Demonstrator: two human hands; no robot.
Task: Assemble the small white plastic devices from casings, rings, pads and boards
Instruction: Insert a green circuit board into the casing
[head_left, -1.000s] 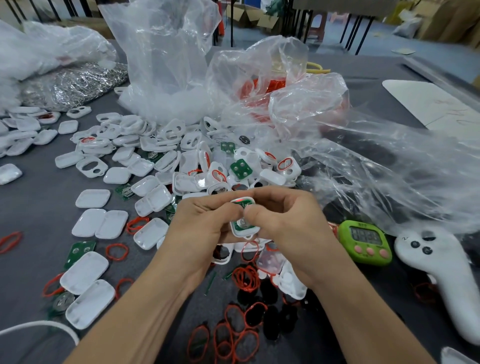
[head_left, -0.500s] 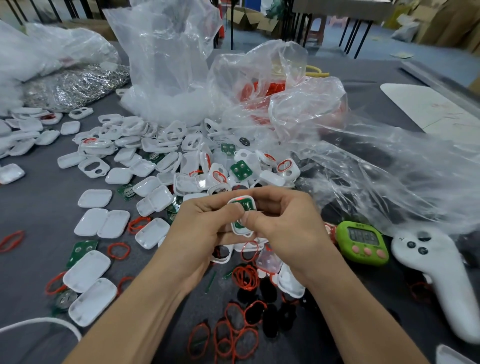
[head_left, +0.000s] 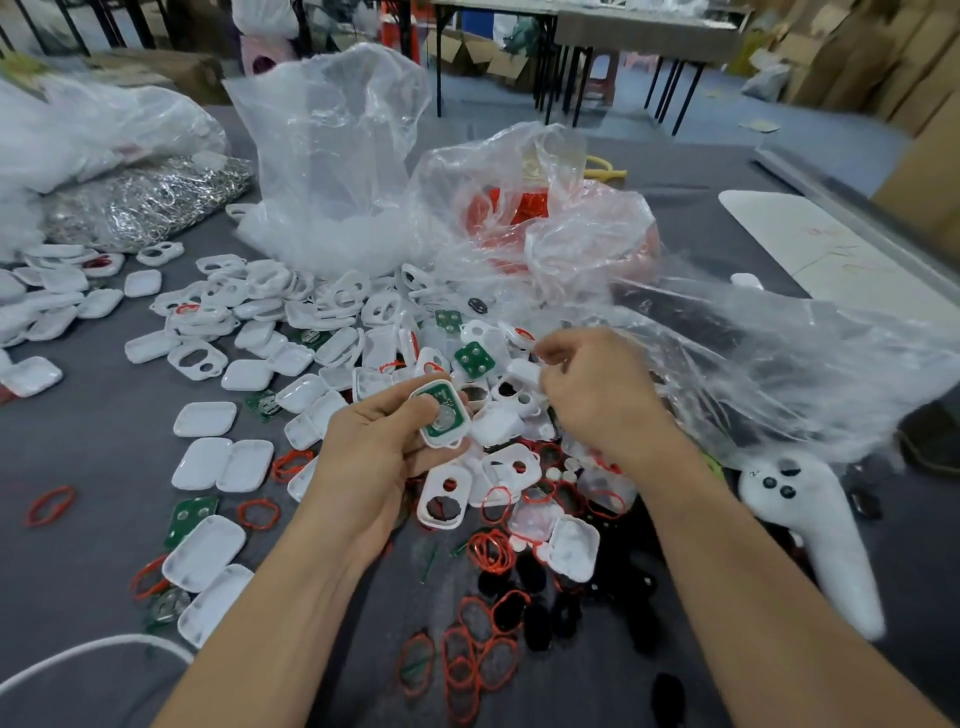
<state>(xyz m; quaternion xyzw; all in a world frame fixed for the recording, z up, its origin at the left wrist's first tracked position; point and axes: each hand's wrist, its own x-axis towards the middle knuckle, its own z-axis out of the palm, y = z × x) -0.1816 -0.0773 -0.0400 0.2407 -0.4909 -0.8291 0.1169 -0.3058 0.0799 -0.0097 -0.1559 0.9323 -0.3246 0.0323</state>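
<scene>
My left hand (head_left: 374, 452) grips a white half casing with a green board (head_left: 441, 415) seated in it, board side up, above the middle of the table. Just to the right, my right hand (head_left: 602, 400) hovers over the heap of white casings (head_left: 311, 332) with curled fingers, its fingertips against a white casing (head_left: 522, 371). Whether it grips that piece is hidden. Loose green boards (head_left: 472, 358) lie in the heap. Red rings (head_left: 491, 551) and black pads (head_left: 524, 608) are scattered near my wrists.
Clear plastic bags (head_left: 332, 156) stand behind the heap, one holding red rings (head_left: 519, 208). A bag of silver metal parts (head_left: 140, 202) lies at far left. A white controller (head_left: 810, 530) rests at right. A white cable (head_left: 78, 654) runs along the near left edge.
My hands have parted. The right hand let go of the casing and moved right and away over the heap. The left hand keeps the casing, now tilted with its board showing.
</scene>
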